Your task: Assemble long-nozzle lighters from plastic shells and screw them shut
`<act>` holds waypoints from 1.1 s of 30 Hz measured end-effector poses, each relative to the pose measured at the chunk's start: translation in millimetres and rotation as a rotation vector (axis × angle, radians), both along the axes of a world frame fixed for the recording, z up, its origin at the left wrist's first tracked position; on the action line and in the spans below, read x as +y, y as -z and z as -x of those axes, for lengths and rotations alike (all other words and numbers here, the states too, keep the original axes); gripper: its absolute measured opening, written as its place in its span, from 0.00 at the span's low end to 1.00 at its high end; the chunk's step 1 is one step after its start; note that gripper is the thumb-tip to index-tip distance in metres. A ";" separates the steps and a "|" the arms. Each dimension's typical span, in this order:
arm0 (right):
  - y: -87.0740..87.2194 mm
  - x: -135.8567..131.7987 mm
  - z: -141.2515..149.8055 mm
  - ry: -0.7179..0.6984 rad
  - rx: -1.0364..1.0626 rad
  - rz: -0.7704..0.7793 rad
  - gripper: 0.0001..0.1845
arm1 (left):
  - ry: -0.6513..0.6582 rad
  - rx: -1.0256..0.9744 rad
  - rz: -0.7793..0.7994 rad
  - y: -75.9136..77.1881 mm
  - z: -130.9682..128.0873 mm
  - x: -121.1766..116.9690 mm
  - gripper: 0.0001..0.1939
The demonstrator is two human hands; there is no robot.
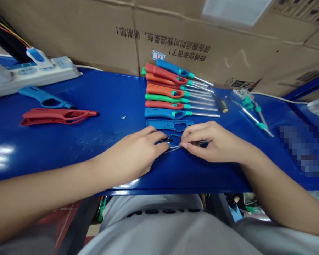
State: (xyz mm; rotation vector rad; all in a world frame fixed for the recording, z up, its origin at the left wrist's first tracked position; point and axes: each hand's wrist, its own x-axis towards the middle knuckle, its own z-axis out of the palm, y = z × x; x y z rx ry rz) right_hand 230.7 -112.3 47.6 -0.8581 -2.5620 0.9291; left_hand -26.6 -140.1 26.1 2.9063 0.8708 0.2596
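At the front of the bench, a blue lighter shell (173, 139) lies between my hands, with a small black part and thin wires showing in it. My left hand (142, 150) is closed over its left end, thumb and fingers pinched near the black part. From the right, my right hand (208, 141) pinches a thin wire (175, 147) at the shell's front edge; a metal tube (204, 141) shows under its fingers. What lies beneath both hands is partly hidden. Just behind them rests an open blue half-shell (168, 125) with a handle opening.
Several long-nosed lighters (164, 92) in red, orange, green and blue lie in a row behind. Loose blue (44, 97) and red shells (50, 116) sit left, near a power strip (23, 74). Small metal pins (123, 117), a screwdriver (222, 105) and metal tubes (252, 111) lie about. Cardboard (101, 32) stands behind.
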 end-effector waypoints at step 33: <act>-5.2 1.9 -10.1 -0.065 -0.077 -0.181 0.10 | -0.002 0.012 -0.046 1.1 -2.5 -0.2 0.17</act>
